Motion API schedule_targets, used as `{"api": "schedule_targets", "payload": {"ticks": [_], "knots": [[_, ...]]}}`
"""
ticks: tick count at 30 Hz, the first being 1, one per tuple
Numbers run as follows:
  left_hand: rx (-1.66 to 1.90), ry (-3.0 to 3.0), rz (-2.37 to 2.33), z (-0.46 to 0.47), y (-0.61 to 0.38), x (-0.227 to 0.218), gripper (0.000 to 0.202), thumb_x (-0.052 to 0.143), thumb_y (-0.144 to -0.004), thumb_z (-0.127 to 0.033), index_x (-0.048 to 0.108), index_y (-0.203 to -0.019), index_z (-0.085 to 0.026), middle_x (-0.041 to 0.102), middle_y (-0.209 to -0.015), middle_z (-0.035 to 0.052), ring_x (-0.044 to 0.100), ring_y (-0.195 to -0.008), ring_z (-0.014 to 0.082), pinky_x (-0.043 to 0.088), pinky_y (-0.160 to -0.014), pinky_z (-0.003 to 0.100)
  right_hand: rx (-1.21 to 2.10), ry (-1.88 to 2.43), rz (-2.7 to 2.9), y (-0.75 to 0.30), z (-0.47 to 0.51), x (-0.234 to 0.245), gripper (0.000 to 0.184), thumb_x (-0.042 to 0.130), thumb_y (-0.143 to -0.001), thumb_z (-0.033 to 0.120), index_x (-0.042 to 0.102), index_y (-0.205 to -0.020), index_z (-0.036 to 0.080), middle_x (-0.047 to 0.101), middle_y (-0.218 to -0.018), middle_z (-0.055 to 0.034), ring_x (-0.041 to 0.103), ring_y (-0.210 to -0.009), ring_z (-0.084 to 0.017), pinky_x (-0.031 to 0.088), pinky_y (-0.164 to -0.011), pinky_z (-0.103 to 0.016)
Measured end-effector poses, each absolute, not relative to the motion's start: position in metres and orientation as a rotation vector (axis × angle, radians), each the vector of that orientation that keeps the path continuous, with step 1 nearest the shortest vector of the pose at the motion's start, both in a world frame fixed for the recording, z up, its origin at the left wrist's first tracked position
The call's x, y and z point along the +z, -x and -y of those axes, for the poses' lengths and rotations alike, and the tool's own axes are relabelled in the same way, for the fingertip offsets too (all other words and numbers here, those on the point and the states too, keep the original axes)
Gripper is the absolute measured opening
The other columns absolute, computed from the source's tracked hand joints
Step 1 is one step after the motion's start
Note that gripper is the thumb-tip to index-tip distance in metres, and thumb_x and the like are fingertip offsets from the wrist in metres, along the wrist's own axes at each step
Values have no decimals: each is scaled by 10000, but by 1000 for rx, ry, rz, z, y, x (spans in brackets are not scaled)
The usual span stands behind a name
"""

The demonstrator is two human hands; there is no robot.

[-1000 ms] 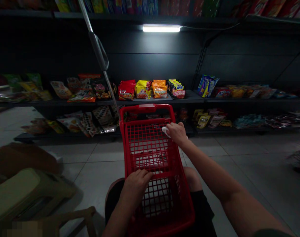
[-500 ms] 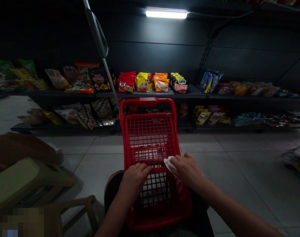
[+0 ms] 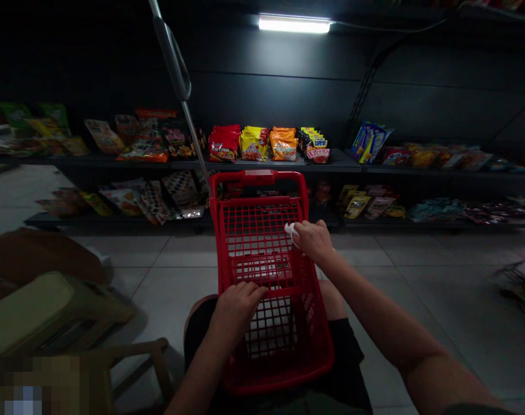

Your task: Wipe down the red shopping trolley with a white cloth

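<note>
A red plastic shopping basket (image 3: 284,383) with a grid body leans across my lap, its handle end towards the shelves. My left hand (image 3: 240,302) is closed over the near edge of the basket's grid panel, fingertips curled on the bar. In my right hand (image 3: 313,239) is a crumpled white tissue or cloth (image 3: 291,231), pinched against the upper right side rim. A silver telescopic pole (image 3: 193,132) with a dark grip slants up from the basket's upper left corner.
Dark shelves (image 3: 336,164) ahead carry several snack packets (image 3: 284,144) in two rows. At left stand a pale plastic stool (image 3: 33,305) and a brown rounded object (image 3: 46,256). A lit tube (image 3: 294,23) hangs above. Tiled floor (image 3: 409,294) stretches to the right.
My right hand has slid forward along the basket's right side with the white tissue or cloth, away from me. My left hand stays on the bar.
</note>
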State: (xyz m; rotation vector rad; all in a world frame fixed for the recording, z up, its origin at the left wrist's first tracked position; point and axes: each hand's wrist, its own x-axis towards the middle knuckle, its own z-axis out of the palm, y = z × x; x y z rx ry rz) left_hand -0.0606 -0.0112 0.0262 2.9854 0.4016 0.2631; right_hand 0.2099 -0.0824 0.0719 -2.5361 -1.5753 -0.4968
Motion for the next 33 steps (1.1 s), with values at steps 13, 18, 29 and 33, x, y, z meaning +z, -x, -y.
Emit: {"api": "schedule_targets", "payload": {"ticks": [13, 18, 29, 33], "knots": [[336, -3035, -344, 9, 61, 21, 301, 572, -916, -154, 624, -1196, -251, 708, -1036, 30, 641, -928, 213, 471, -746, 341, -119, 2417, 1750, -151, 160, 58, 198, 577, -945, 352, 631, -837, 196, 687, -818, -20, 594, -730, -158, 274, -752, -317], [352, -3012, -474, 11, 62, 22, 209, 584, -905, -161, 610, -1106, -211, 701, -935, 27, 647, -843, 205, 463, -722, 335, 71, 2111, 1890, -107, 132, 44, 67, 617, -908, 267, 638, -944, 214, 706, -924, -5, 625, -882, -165, 308, -837, -312], [315, -3040, -494, 17, 67, 33, 85, 552, -900, -134, 592, -891, -209, 682, -860, 16, 627, -802, 186, 419, -629, 273, 89, 2359, 1990, -154, 167, 72, 52, 643, -843, 169, 650, -886, 199, 722, -902, -29, 651, -813, -183, 294, -788, -331], [264, -3097, -424, 16, 66, 29, 110, 547, -895, -114, 605, -927, -203, 699, -895, 23, 649, -826, 191, 453, -665, 276, 143, 2247, 2048, -138, 141, 62, 86, 586, -880, 221, 641, -934, 182, 732, -969, -52, 660, -895, -197, 323, -819, -327]]}}
